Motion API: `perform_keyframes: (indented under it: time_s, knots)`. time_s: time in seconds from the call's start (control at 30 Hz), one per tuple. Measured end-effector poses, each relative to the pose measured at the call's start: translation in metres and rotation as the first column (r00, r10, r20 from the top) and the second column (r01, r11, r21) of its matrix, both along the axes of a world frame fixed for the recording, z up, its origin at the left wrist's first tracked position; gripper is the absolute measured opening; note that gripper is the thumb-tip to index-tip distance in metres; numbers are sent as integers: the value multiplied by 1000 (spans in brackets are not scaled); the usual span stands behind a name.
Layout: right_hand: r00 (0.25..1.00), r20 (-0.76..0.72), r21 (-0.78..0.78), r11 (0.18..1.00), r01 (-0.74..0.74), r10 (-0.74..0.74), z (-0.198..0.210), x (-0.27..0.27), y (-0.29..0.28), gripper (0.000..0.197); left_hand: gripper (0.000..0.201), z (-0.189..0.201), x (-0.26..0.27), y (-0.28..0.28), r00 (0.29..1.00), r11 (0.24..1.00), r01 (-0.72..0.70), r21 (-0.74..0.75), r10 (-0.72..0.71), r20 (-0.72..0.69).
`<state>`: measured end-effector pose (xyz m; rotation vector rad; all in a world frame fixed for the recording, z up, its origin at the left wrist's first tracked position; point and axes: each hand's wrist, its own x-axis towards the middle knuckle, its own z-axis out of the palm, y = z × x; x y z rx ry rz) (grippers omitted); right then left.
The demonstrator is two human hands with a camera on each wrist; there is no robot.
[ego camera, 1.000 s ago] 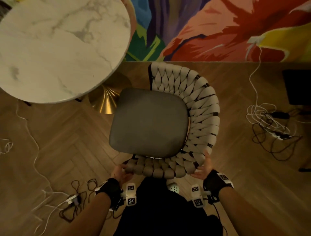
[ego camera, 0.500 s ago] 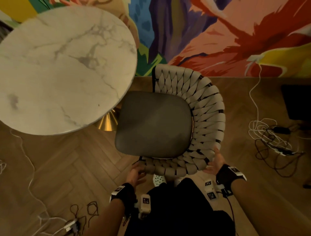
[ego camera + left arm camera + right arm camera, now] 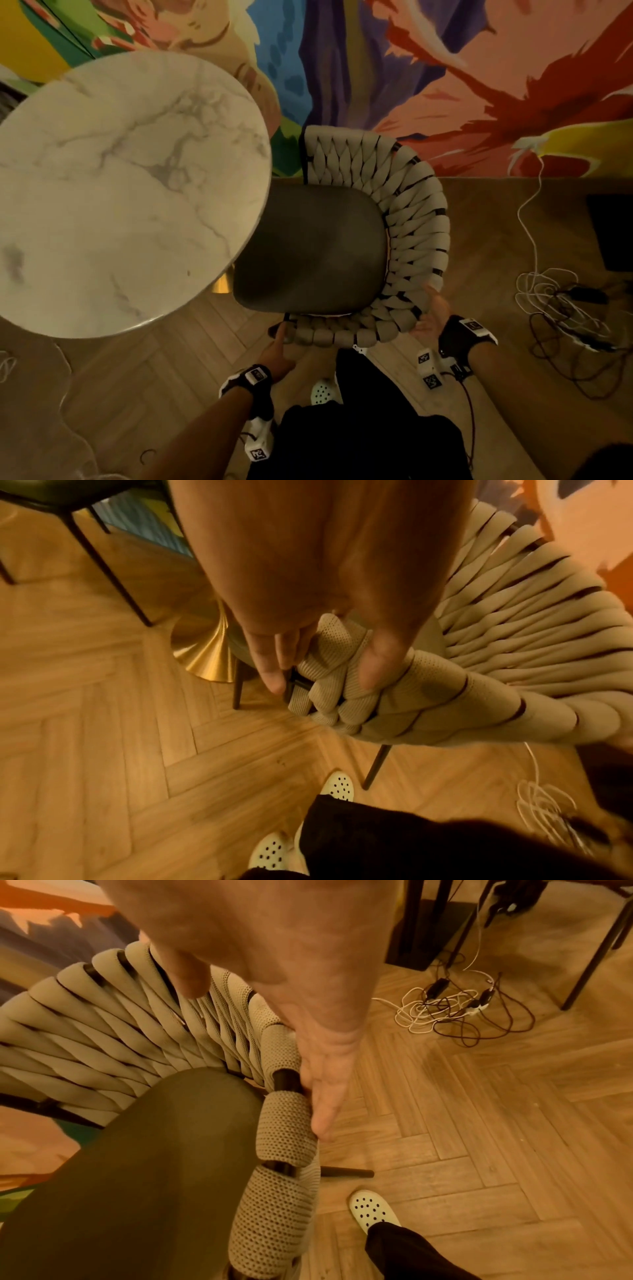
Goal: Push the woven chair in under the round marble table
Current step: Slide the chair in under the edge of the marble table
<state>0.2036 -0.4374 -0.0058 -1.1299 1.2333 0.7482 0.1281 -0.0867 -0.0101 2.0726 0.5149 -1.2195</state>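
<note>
The woven chair (image 3: 411,219) has a beige strap back and a dark seat cushion (image 3: 315,250). It stands right of the round marble table (image 3: 120,192), and the cushion's left edge lies beneath the table's rim. My left hand (image 3: 279,346) pinches the near end of the woven back (image 3: 342,685) between thumb and fingers. My right hand (image 3: 433,315) lies flat with straight fingers (image 3: 322,1102) against the outer side of the back at its near right corner.
The table's gold base (image 3: 222,284) stands on the herringbone floor just left of the seat. A painted wall (image 3: 445,85) runs behind the chair. Tangled cables (image 3: 565,308) and a dark box (image 3: 613,233) lie right. My white clogs (image 3: 322,392) are behind the chair.
The chair has slid left and forward, so its cushion now tucks under the table's rim. Both hands stayed on the woven back and moved with it.
</note>
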Motion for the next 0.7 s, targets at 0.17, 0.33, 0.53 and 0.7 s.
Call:
perform_keyframes:
  time_s: [0.17, 0.33, 0.53, 0.7]
  knots:
    - [997, 8, 17, 997, -71, 71, 27, 58, 8, 77, 97, 3, 61, -16, 923, 922, -384, -56, 384, -14]
    - [991, 11, 61, 989, -136, 136, -6, 98, -6, 92, 81, 0, 99, -22, 810, 807, -586, -71, 586, -14]
    - [923, -56, -33, 923, -384, 382, 13, 150, 6, 71, 58, -14, 134, 3, 767, 763, -642, -68, 639, -66]
    - [747, -168, -153, 732, -664, 643, 36, 170, 6, 54, 50, -26, 149, 18, 661, 677, -736, -4, 716, -225]
